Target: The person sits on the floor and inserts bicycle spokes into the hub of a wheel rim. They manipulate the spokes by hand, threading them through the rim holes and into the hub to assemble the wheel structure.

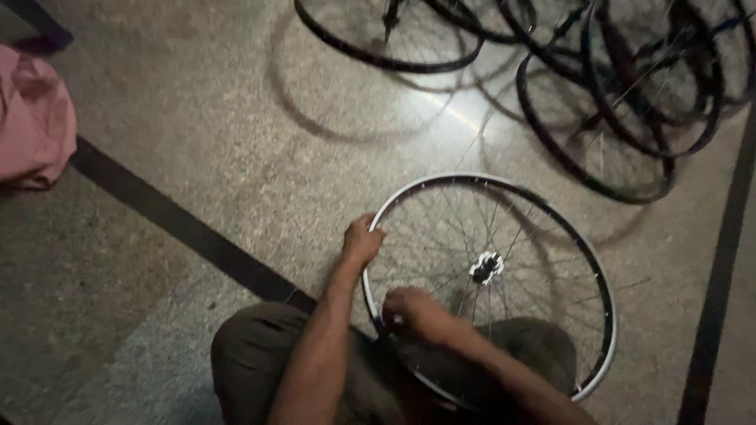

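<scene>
A pink cloth [31, 118] lies at the floor's [197, 118] left edge, beyond a dark stripe [181, 228]. The left hand [362, 240] is curled closed over the left side of the silver wheel [583, 260] rim, which rests on the floor against the person's knees; the right hand [417, 313] is pinched shut at the near rim by the spokes, though what it pinches cannot be told. A steady left grip would likely keep the rim from turning; black wheels [622, 94] crowd the floor's far right corner, apart.
</scene>
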